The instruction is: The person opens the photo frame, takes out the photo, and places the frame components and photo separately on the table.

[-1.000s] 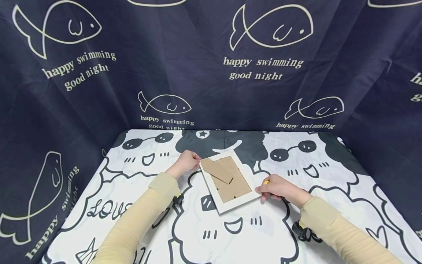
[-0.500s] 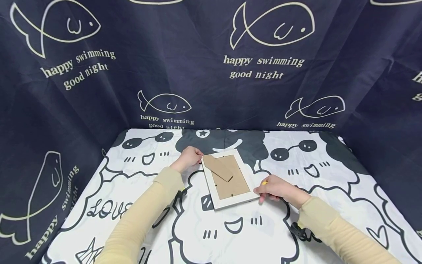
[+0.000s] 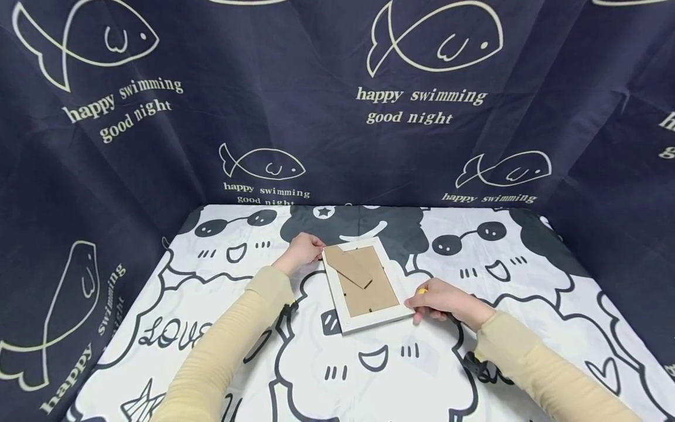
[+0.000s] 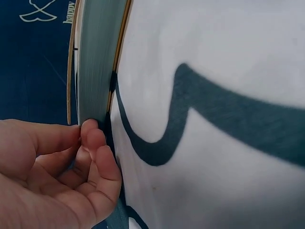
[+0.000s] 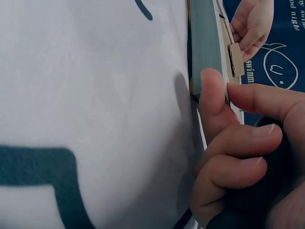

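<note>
A white picture frame (image 3: 348, 319) lies back side up on the patterned cloth, turned slightly. Its brown backing board (image 3: 377, 296) and fold-out stand (image 3: 350, 266) face up. At the far left corner, my left hand (image 3: 302, 251) pinches the frame's edge; in the left wrist view thumb and fingertips meet at its side. My right hand (image 3: 440, 298) pinches the near right corner between thumb and forefinger. The right wrist view shows something dark (image 5: 281, 174) within that hand's curled fingers; its kind cannot be made out. A small yellow bit (image 3: 422, 291) shows by the forefinger.
The table bears a white cloth (image 3: 295, 387) printed with black cartoon sheep. Behind and at both sides hangs a dark blue curtain (image 3: 316, 70) with fish and lettering.
Over the second, the picture frame has turned a little counterclockwise and shifted slightly away from me. My left hand went with it, a bit forward and right. The right hand barely moved.
</note>
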Available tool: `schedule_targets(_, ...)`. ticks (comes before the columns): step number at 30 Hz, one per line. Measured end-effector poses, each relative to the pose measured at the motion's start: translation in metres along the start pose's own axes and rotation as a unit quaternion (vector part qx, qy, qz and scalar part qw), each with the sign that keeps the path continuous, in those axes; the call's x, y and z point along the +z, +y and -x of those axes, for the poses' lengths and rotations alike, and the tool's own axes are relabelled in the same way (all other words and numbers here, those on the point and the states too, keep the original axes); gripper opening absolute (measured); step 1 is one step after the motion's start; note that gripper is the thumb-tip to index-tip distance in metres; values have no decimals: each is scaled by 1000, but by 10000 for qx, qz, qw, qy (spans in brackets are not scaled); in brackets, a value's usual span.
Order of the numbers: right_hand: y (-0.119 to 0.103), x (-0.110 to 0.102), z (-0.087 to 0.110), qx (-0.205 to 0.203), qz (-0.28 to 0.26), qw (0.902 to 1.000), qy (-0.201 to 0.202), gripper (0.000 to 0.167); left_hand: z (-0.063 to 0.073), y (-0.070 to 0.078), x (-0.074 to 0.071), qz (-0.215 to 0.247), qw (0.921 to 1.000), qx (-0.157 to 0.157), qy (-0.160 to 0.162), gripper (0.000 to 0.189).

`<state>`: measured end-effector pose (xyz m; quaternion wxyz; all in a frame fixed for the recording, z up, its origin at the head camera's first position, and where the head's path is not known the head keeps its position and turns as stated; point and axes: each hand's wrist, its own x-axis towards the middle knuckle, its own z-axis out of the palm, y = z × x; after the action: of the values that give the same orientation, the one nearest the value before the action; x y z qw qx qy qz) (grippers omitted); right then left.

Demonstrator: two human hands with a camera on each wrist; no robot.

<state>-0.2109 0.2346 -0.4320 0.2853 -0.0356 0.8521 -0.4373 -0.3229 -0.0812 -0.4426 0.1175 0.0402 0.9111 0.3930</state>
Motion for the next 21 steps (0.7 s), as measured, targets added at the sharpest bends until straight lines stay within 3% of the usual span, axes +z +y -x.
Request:
schedule_targets(10, -2, -10, -3, -78, 211, 9995, -229, 26, 20, -3, -1, 81, 9999, 4, -73, 19)
schedule_targets(21, -10, -23, -22, -75, 287, 9994, 193, 21, 63, 0, 6, 269, 9987, 39, -430, 40)
